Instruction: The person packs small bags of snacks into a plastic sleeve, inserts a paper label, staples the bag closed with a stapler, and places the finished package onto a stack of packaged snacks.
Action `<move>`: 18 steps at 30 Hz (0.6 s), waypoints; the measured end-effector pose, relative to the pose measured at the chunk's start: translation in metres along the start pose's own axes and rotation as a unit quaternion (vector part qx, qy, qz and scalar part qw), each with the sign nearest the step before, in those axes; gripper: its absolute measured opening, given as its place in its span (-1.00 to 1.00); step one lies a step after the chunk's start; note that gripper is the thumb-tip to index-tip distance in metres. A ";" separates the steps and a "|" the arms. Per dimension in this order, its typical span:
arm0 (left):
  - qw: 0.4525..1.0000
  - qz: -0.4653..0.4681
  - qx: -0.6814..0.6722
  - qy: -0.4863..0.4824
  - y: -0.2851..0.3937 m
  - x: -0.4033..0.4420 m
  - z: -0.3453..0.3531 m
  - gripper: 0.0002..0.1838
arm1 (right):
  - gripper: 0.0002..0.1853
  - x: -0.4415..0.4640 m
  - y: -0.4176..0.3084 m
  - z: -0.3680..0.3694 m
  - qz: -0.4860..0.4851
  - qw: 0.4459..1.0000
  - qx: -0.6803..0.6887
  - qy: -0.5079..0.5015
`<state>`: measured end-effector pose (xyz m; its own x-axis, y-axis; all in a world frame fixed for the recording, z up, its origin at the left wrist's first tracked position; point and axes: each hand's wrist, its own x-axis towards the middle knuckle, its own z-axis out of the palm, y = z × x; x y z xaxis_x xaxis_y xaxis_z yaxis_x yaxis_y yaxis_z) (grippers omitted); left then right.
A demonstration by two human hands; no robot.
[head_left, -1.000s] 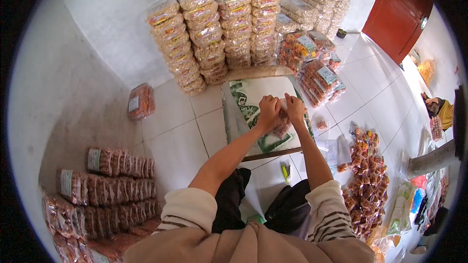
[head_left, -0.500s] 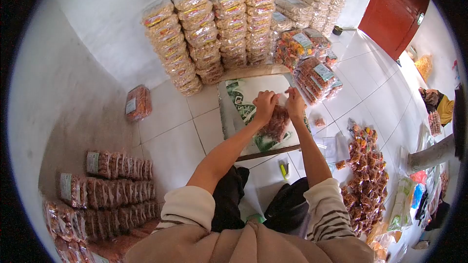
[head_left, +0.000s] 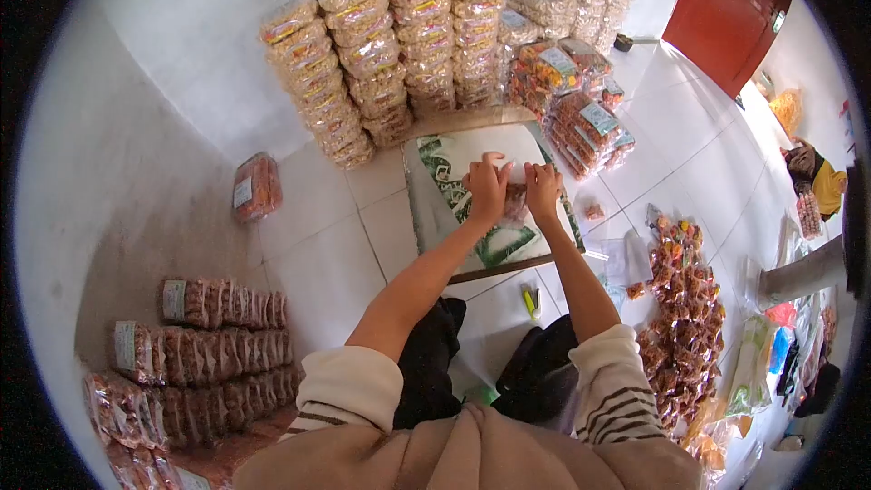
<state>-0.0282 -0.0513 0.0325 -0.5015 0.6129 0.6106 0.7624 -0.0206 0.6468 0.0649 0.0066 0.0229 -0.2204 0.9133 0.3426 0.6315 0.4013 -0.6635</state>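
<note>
A clear plastic bag with reddish-brown contents rests on a low table with a white and green cover. At the left side of the bag's upper end, my left hand has its fingers bent and pressed on the plastic. My right hand is closed on the opposite side of the same end, thumb near the left thumb. A small bag lies on the floor right of the table, above some flat clear plastic.
Tall stacks of packed bags stand behind the table. Reddish packs line the left side, small brown packets the right. A yellow-green cutter lies near my knees. Another person is at the far right.
Both hands have drawn in toward the bag's upper end, and less of the bag shows than half a second ago. The whole view has shifted slightly.
</note>
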 end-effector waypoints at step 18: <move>0.994 -0.054 -0.052 -0.077 -0.014 0.003 0.011 -0.79 | -0.68 -0.002 -0.027 -0.039 -0.314 0.947 0.056 -0.026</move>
<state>-0.0362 -0.0406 0.0200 -0.5041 0.7292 0.4628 0.6564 -0.0247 0.7540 0.0774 -0.0085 0.0662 -0.5642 0.4934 0.6620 0.2811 0.8687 -0.4079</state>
